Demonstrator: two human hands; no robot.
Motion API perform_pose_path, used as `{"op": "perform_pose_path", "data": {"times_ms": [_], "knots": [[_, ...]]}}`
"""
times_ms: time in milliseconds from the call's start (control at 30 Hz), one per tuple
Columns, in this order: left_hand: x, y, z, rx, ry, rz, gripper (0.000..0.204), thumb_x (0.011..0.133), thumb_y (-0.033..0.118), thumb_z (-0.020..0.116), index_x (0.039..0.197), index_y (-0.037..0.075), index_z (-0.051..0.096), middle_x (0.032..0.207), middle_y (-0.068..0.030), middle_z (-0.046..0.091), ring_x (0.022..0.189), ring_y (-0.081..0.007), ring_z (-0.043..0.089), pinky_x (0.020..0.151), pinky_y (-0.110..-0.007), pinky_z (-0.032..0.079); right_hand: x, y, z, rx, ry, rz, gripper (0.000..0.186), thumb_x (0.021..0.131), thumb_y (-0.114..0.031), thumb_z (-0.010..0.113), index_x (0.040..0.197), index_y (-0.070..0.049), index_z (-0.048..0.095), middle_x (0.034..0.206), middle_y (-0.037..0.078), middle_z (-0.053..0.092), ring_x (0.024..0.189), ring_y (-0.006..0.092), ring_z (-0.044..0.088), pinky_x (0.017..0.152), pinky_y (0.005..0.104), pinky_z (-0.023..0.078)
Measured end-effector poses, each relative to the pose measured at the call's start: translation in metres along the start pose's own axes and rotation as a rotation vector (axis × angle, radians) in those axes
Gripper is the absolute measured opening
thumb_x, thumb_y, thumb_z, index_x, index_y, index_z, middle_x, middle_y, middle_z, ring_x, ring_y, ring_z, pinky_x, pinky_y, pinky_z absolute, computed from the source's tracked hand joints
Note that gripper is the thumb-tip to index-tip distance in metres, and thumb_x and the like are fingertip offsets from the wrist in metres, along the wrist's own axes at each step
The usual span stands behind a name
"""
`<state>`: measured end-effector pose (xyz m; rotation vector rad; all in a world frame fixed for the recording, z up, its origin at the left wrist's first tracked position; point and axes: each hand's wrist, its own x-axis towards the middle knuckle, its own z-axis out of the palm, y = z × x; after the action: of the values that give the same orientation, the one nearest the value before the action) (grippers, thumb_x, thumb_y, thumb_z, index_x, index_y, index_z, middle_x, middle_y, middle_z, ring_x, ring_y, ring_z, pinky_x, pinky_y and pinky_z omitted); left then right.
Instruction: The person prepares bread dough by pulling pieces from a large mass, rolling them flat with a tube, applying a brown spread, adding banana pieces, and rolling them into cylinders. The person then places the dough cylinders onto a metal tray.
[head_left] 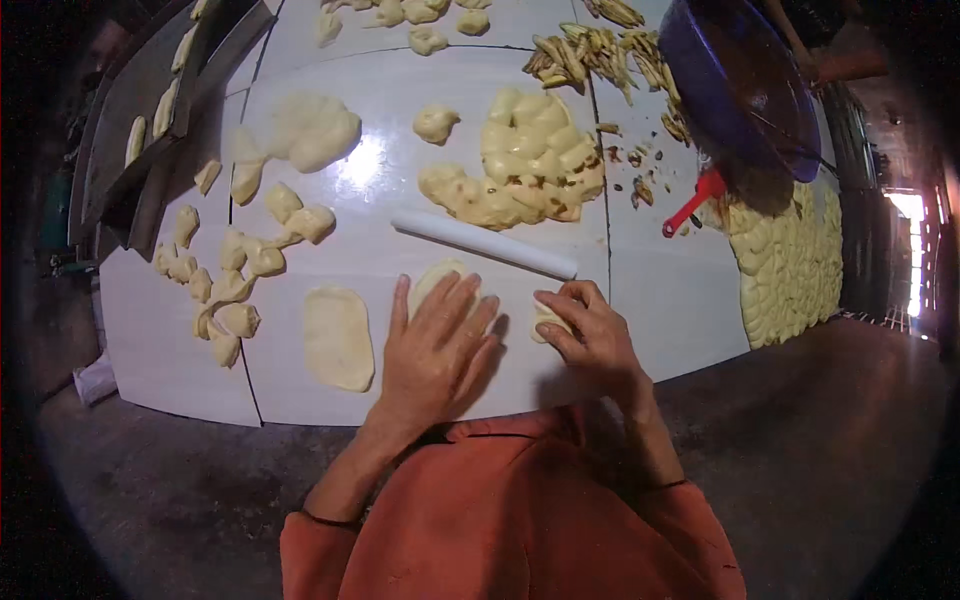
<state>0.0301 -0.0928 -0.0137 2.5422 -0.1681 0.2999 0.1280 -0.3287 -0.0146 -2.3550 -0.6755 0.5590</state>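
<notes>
My left hand [430,345] lies flat with its fingers spread over a flattened piece of dough [440,270], most of which it covers. To its right, my right hand [595,340] pinches a small piece of dough [545,322] between thumb and fingers at the table surface. A white rolling pin [483,244] rests slantwise just beyond both hands, touched by neither. Left of my left hand lies an oblong, rolled-out sheet of dough [338,338]. Farther off is a big lumpy mass of dough [530,170] with brown bits on it.
Loose dough lumps [235,285] spread over the left of the white table [670,320]. A wooden tray [120,190] holds pale rolls. Brownish-yellow strips [560,60] pile up at the far right, beside a purple basin [700,80], a red handle [695,205] and many pressed-together dough pieces [785,275].
</notes>
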Motion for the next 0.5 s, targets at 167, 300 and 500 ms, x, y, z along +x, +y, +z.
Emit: {"op": "perform_pose_path", "data": {"times_ms": [167,300,500], "knots": [[-0.011,0.051,0.066,0.060,-0.157,0.089,0.055,0.092,0.031,0.071,0.140,0.007,0.059,0.149,-0.0151,0.055,0.144,-0.0327,0.047,0.120,-0.066,0.025,-0.022,0.023,0.007,0.011,0.256,-0.180,0.060,0.098,-0.044,0.064,0.144,-0.006,0.057,0.136,0.017,0.059,0.122,0.0349,0.061,0.102,0.0487,0.048],[-0.010,0.061,0.091,0.296,-0.384,-0.042,0.084,0.095,0.051,0.061,0.158,0.003,0.035,0.166,-0.0185,0.032,0.156,-0.0333,0.026,0.120,-0.075,0.003,-0.027,0.042,0.032,-0.244,0.044,-0.397,0.089,0.096,-0.068,0.049,0.156,-0.003,0.039,0.164,0.018,0.037,0.154,0.0305,0.032,0.123,0.0630,0.015],[-0.018,0.074,0.088,0.241,-0.298,-0.183,0.091,0.096,0.064,0.053,0.159,0.002,0.033,0.167,-0.0213,0.029,0.156,-0.0356,0.027,0.117,-0.078,0.003,-0.043,0.068,0.022,-0.433,0.007,-0.363,0.093,0.093,-0.075,0.045,0.158,-0.008,0.039,0.166,0.013,0.035,0.155,0.0270,0.029,0.117,0.0770,0.009]]}}
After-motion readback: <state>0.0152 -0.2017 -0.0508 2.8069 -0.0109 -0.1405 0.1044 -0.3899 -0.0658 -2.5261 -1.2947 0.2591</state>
